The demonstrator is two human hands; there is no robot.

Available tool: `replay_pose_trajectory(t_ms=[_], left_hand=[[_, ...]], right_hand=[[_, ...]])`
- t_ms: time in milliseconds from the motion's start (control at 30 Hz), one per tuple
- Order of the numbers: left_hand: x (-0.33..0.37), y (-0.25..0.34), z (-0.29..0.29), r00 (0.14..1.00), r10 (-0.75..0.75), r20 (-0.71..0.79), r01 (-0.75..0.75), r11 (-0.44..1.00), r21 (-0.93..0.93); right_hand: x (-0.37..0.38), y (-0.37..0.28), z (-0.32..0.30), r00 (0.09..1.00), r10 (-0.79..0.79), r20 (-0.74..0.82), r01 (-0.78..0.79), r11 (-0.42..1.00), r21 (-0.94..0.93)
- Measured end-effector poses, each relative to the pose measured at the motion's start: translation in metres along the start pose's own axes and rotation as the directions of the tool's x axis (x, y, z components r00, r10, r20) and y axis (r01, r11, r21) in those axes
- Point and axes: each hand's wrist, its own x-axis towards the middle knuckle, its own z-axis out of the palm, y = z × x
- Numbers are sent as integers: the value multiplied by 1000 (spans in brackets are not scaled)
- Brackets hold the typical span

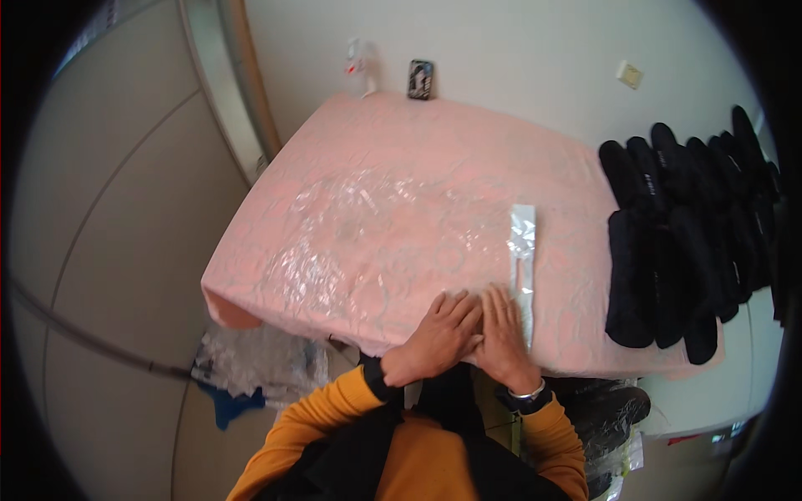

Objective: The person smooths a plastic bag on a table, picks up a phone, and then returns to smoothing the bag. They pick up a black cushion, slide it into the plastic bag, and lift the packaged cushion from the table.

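Both my hands rest on the pink cloth at the table's front edge, side by side and touching. My left hand [439,334] has its fingers stretched forward over the cloth. Next to it, my right hand [505,341] lies with its fingers extended, close to a shiny silver-white strip [523,234] of film. A thin, crinkled clear plastic sheet [313,267] spreads over the cloth left of my hands. Whether any of its edge lies under my fingers I cannot tell. A dark band circles my right wrist.
Soft black padded fabric pieces [660,242] are piled on the right side. A patterned phone [420,79] leans on the wall behind the pink-covered table [476,134], near a small white-and-red object [355,65]. Crumpled clear plastic [259,363] lies below the left edge.
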Motion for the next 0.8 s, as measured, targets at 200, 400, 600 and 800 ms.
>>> replay_pose_trajectory(t_ms=[200, 400, 600, 800], left_hand=[[-45, -58, -24, 992, -92, 89, 75, 981, 180], [-93, -144, -88, 958, -251, 137, 198, 929, 313], [-129, -199, -127, 852, -523, 33, 459, 775, 435], [-148, -158, -138, 815, -578, 36, 523, 761, 383]], right_hand=[[2, 6, 15, 986, 93, 136, -90, 996, -28], [10, 3, 19, 983, 107, 150, -97, 992, -76], [13, 9, 15, 976, 108, 190, -92, 991, -94], [-20, 14, -12, 979, 63, 196, -58, 998, -29]])
